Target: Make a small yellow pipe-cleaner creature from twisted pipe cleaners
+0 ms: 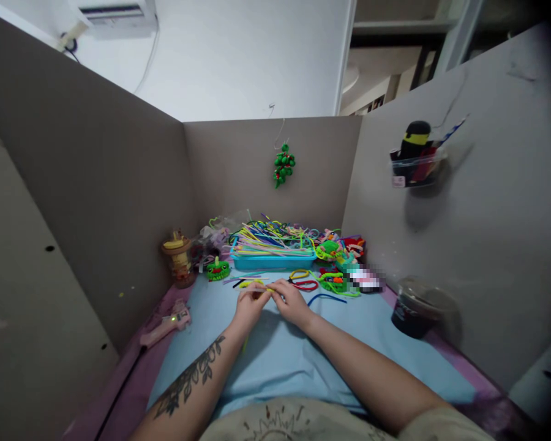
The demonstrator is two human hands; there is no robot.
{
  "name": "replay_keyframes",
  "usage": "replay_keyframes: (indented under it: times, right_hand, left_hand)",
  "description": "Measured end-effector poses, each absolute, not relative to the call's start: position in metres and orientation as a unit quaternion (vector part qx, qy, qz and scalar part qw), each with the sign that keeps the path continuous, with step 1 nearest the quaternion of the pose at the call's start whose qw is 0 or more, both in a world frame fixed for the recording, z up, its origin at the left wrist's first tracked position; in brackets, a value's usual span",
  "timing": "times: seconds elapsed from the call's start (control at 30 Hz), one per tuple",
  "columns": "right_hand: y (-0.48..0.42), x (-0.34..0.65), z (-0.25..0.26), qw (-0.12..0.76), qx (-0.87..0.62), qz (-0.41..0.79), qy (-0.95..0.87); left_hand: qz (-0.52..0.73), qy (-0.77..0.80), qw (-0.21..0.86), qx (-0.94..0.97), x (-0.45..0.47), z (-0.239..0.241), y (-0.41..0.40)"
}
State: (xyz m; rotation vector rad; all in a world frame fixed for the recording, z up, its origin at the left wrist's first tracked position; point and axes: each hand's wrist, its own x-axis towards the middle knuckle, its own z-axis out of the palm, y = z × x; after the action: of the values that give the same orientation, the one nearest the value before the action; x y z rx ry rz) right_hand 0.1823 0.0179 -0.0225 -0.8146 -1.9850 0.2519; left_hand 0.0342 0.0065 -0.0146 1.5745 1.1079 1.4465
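Only a short bit of the yellow stem (pixel 270 290) shows from over here: thin, pinched right in the grip, the rest covered. A yellow curve (pixel 251 284) peeks out just beyond the grip, to its left. A yellow-green strand (pixel 245 344) shows on its near left. Whether all 3 join, I can't tell.

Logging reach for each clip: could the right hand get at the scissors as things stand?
Probably yes: the scissors lie just beyond the right hand, and nothing visible covers their red and yellow handles. Its fingertips seem busy with a yellow strip, though, so it would likely need to let go first.
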Motion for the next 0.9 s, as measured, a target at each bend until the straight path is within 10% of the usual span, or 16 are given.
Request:
replay_keyframes:
  times: [0.9]
  right_hand:
    - [0.0135, 0.1831, -0.0186, 0.484, -0.389, 0.023, -0.784]
  left_hand:
    - [0.520, 0.465, 0.402, 0.592, 0.0390, -0.0068, 0.0023]
